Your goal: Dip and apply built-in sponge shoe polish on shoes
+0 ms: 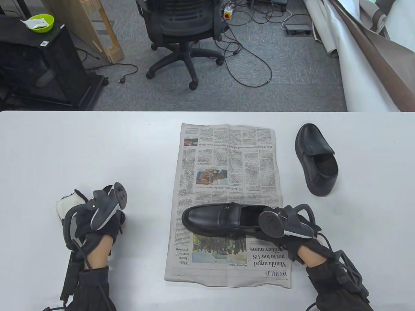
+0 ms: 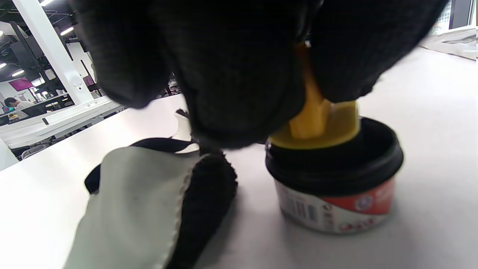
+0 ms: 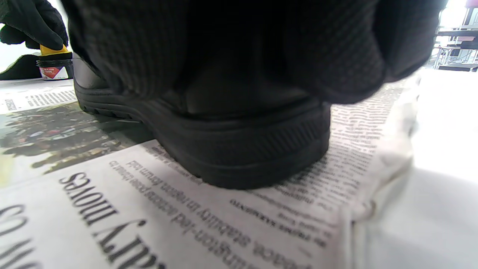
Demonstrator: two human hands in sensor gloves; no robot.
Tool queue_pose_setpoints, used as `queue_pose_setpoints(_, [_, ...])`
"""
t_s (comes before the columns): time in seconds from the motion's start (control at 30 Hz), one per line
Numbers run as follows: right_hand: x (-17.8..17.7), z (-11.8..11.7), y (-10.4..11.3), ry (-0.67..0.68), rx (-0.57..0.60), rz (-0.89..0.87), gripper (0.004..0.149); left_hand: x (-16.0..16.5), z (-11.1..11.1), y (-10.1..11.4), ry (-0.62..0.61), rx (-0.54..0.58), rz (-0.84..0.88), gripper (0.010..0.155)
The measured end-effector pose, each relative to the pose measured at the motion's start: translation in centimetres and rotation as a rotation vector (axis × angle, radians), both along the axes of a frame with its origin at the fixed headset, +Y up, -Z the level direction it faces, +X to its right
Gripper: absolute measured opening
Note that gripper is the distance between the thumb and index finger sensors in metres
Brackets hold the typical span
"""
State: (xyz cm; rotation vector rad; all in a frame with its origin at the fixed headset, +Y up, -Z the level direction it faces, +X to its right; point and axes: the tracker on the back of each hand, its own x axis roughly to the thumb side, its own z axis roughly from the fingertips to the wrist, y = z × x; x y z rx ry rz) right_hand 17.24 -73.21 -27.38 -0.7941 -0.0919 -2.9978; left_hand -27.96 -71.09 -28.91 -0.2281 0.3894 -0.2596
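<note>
A black loafer (image 1: 220, 220) lies on a newspaper (image 1: 227, 168), toe to the left. My right hand (image 1: 275, 231) grips its heel; the heel (image 3: 246, 157) fills the right wrist view under my gloved fingers (image 3: 224, 48). My left hand (image 1: 107, 217) is at the table's left and pinches a yellow sponge applicator (image 2: 317, 119) that sits in the open mouth of a small polish tin (image 2: 336, 179) with a black rim and red-white label. The tin also shows far off in the right wrist view (image 3: 55, 69). A second black shoe (image 1: 316, 160) stands to the right of the newspaper.
A white and black polishing cloth (image 2: 149, 201) lies beside the tin, at the left of my left hand (image 1: 69, 202). Beyond the table's far edge are an office chair (image 1: 181, 35), floor cables and a black cabinet (image 1: 42, 64).
</note>
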Motion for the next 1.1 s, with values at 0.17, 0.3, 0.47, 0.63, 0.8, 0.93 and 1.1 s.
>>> queue_pose_setpoints(0.17, [0.0,0.0,0.0,-0.001,0.001,0.001,0.038,0.4,0.1,0.3,-0.005,0.011,-0.025,0.049])
queue_pose_setpoints(0.3, [0.0,0.0,0.0,0.000,-0.002,-0.001,0.038,0.4,-0.2,-0.2,-0.001,-0.010,-0.044,0.049])
queue_pose_setpoints(0.47, [0.0,0.0,0.0,0.001,-0.001,0.002,0.038,2.1,1.0,2.0,-0.038,0.080,-0.085,0.049])
queue_pose_setpoints(0.63, [0.0,0.0,0.0,-0.002,0.002,0.005,0.038,8.0,1.6,3.1,-0.263,0.114,0.068,0.049])
queue_pose_setpoints(0.8, [-0.1,0.1,0.0,-0.006,0.004,0.009,0.038,14.8,1.0,3.4,-0.446,0.087,0.181,0.049])
queue_pose_setpoints(0.93, [0.0,0.1,0.0,-0.003,0.000,0.009,0.038,18.3,-0.5,3.1,-0.453,0.046,0.132,0.050])
queue_pose_setpoints(1.1, [0.0,0.0,0.0,0.002,-0.001,0.011,0.039,20.6,-1.0,1.0,-0.460,0.086,0.085,0.050])
